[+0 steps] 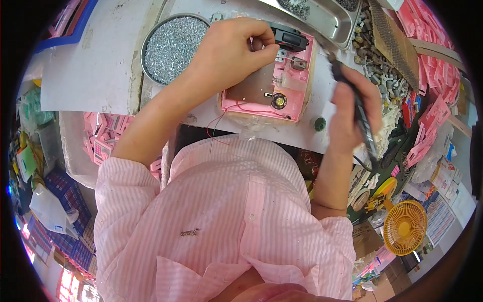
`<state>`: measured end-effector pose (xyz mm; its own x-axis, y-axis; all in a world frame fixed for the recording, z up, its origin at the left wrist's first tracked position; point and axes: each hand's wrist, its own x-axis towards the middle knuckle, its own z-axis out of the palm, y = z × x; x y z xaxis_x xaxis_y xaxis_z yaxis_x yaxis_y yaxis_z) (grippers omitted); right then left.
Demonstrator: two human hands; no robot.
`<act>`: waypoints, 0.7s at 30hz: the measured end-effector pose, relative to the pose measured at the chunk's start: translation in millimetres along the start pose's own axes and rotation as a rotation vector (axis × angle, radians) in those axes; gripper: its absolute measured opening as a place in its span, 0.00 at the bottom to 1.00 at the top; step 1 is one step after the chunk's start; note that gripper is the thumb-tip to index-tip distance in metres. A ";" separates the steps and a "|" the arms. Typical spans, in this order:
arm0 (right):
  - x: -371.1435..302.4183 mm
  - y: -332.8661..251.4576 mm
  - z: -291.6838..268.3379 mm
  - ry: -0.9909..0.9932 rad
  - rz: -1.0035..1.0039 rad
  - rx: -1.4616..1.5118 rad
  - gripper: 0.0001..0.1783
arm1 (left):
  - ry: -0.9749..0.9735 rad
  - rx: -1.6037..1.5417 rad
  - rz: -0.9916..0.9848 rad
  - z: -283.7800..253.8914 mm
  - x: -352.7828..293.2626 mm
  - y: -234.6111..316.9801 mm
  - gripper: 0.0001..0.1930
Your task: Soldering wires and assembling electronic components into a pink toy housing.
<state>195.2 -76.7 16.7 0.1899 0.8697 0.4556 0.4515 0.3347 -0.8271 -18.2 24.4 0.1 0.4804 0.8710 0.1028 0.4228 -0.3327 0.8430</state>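
Note:
On the table before me lies a pink plastic casing (297, 108), its inside facing up. It holds a small round speaker (279, 101), a metal part (299, 63), a brown flat panel (251, 89) and thin wires. A black plastic unit (292, 41) sits at its far edge. My left hand (229, 53) reaches over the casing, thumb and fingers pinched beside the black unit; a thin red wire shows by the fingertips, but what they grip is hidden. To the right of the casing, my right hand (352, 108) is closed round a slim black hand tool (358, 105), its narrow end blurred and pointing away from me.
A round metal bowl of small screws (176, 48) stands left of the casing. Beyond it is a metal tray (337, 25) with small parts. Loose metal parts (375, 63) and pink plastic pieces (432, 75) pile up at right. A small green-topped round item (319, 124) lies near the table edge.

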 end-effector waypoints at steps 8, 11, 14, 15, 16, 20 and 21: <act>-8.9 4.2 -17.9 -0.112 0.056 0.016 0.16 | 0.095 0.196 0.124 18.2 5.9 -15.5 0.09; -6.9 10.0 -12.7 -0.131 -0.003 0.002 0.14 | 0.011 0.096 0.000 9.1 7.1 1.9 0.07; -6.4 12.5 -7.5 -0.145 -0.027 0.001 0.14 | 0.099 0.079 0.083 9.4 5.8 0.3 0.07; -5.8 12.6 -7.2 -0.153 -0.031 -0.001 0.14 | 0.088 0.072 0.081 9.1 5.8 -0.1 0.07; -4.8 12.2 -7.0 -0.161 -0.034 -0.004 0.14 | 0.076 0.066 0.080 8.5 5.8 -0.2 0.07; -4.9 12.2 -6.3 -0.173 -0.038 -0.006 0.14 | 0.058 0.066 0.056 8.2 5.6 0.5 0.07; -4.9 12.7 -6.3 -0.173 -0.039 -0.012 0.14 | 0.068 0.067 0.052 9.0 5.5 0.4 0.07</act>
<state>205.5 -79.1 6.1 0.0194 0.9059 0.4230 0.4664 0.3661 -0.8053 -8.5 25.8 -3.8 0.4507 0.8736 0.1833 0.4498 -0.3997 0.7987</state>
